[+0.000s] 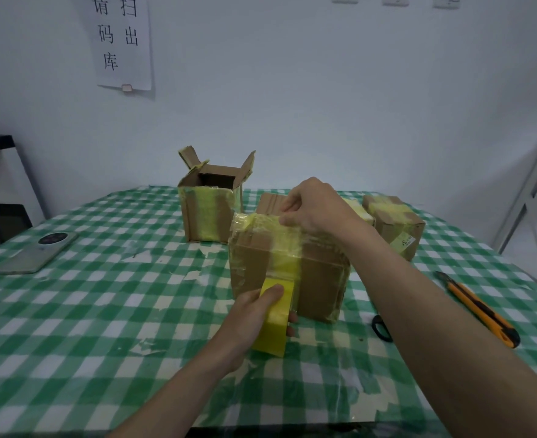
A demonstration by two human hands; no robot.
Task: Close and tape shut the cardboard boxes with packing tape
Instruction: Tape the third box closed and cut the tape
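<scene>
A closed cardboard box stands in the middle of the table, wrapped in yellow tape. A strip of tape runs over its top and down its front face to the yellow tape roll. My left hand grips the roll low against the box's front. My right hand rests on the box's top, thumb pressing the tape down at the far edge. Behind on the left an open box stands with its flaps up. A taped box sits at the back right.
An orange utility knife lies at the right on the green checked tablecloth. Black scissors show partly under my right forearm. A phone lies at the left. Another box stands behind the middle one.
</scene>
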